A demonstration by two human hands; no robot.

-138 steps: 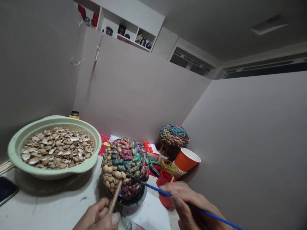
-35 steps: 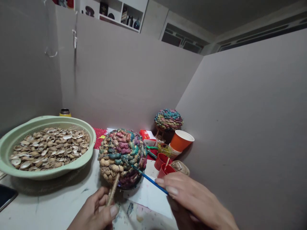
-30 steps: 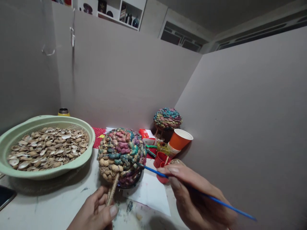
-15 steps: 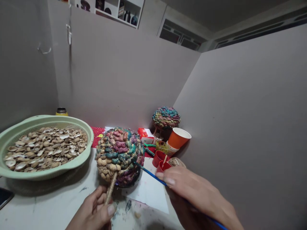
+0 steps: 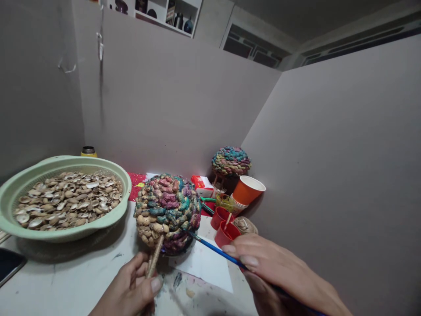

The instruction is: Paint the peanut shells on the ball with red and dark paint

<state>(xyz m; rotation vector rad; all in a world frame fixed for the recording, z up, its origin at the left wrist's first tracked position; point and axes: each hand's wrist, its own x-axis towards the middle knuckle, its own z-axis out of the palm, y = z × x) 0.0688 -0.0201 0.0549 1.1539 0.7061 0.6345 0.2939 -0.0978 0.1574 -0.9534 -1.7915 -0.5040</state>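
Note:
A round ball covered in peanut shells stands over the table, painted in teal, purple and pink, with bare tan shells at its lower left. From its underside a twine-wrapped stick comes toward me, and my left hand is closed around it. My right hand pinches a blue paintbrush. The brush tip meets the ball's lower right side, among dark teal and purple shells. Beyond my right fingers stand two red cups, one with a small stick in it.
A green colander of peanut shell halves sits at left, with a phone in front. White paper lies under the ball. Behind are an orange paper cup, a twine ball and a second painted shell ball.
My right hand has shifted right and slightly down with the brush, whose tip moved a little down the ball. The whole view has slid slightly rightward. My left hand keeps its hold.

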